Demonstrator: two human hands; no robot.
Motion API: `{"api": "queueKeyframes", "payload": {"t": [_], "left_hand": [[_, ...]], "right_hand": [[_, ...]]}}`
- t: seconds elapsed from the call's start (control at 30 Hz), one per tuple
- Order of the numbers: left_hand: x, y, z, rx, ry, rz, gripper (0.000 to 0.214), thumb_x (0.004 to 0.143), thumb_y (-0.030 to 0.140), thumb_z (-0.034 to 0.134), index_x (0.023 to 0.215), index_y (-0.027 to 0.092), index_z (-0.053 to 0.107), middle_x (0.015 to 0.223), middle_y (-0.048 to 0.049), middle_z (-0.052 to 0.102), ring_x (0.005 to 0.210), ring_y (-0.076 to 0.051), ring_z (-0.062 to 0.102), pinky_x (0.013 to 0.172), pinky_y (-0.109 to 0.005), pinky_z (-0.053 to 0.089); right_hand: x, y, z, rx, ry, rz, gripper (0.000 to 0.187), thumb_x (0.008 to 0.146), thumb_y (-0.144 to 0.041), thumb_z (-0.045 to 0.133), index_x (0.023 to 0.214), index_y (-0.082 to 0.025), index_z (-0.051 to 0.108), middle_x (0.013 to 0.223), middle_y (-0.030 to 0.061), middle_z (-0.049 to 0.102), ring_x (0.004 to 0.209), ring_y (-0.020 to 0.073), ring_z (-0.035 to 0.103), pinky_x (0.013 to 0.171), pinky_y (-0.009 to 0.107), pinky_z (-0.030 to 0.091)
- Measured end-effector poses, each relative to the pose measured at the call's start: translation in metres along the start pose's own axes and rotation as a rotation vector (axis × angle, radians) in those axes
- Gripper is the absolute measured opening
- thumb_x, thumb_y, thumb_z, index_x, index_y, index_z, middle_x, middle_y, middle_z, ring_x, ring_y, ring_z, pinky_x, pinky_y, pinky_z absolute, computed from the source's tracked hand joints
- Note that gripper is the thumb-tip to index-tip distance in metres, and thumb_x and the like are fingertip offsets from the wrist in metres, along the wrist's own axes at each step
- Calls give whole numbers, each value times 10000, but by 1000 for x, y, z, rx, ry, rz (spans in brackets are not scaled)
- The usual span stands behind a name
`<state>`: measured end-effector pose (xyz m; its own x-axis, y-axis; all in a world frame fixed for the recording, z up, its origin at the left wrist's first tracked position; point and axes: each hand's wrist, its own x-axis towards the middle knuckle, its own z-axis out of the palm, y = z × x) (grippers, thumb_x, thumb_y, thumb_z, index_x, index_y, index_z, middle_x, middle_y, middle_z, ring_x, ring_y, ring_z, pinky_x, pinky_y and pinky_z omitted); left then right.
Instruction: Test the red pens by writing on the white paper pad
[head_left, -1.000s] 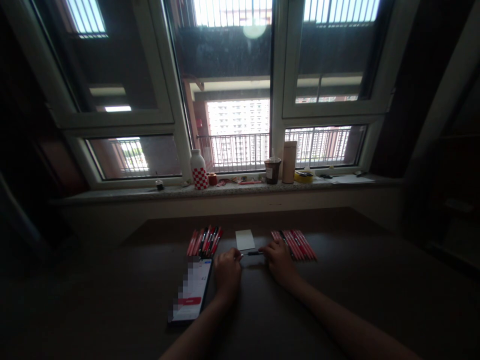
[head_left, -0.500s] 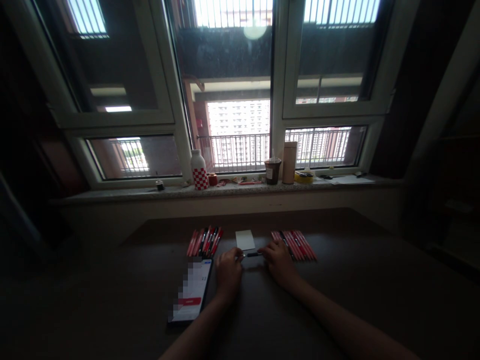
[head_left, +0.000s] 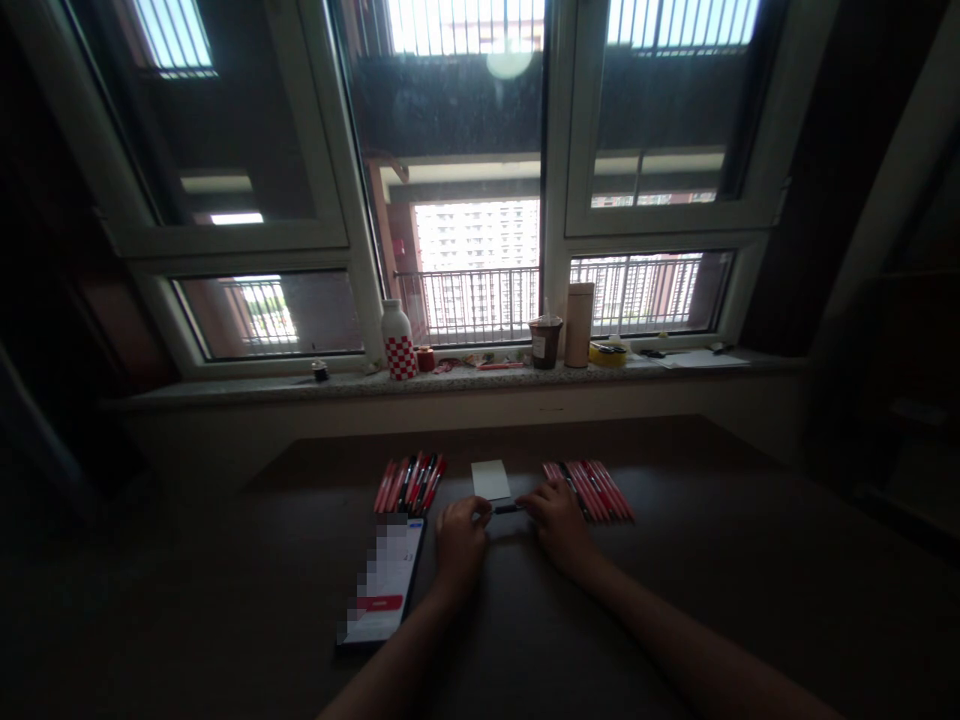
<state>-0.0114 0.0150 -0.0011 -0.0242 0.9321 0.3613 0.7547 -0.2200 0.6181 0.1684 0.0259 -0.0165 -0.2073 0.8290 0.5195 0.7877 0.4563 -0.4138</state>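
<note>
Between my two hands a slim dark pen point(head_left: 507, 509) lies level, just in front of a pale square paper pad point(head_left: 490, 480). My left hand point(head_left: 460, 540) pinches the pen's left end with thumb and forefinger. The other end is pinched by my right hand point(head_left: 559, 520). Beside my right hand is a row of red and black pens point(head_left: 600, 490), partly covered by its fingers. A second row of red and black pens point(head_left: 409, 485) lies to the left of the pad. Fine detail on the held pen is too dark to make out.
A phone point(head_left: 382, 590) with a lit screen lies left of my left forearm on the dark table point(head_left: 645, 620). On the windowsill behind stand a checkered bottle point(head_left: 400, 340), a drink cup point(head_left: 545, 342), a tan cylinder point(head_left: 579, 325) and a yellow tape roll point(head_left: 607, 354).
My left hand has shifted slightly right along the pen, toward my right hand. The right hand and the things on the table stay in place.
</note>
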Motion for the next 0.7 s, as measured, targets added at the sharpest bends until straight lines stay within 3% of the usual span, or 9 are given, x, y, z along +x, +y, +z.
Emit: {"api": "queueKeyframes", "payload": {"t": [0.7], "left_hand": [[1, -2, 2, 95, 22, 0, 157, 829, 193, 511, 879, 211, 659, 968, -38, 644, 977, -192, 544, 898, -321, 356]], "right_hand": [[2, 3, 1, 134, -12, -77, 326, 826, -50, 530, 1026, -246, 696, 929, 42, 637, 998, 213, 455, 917, 349, 373]]}}
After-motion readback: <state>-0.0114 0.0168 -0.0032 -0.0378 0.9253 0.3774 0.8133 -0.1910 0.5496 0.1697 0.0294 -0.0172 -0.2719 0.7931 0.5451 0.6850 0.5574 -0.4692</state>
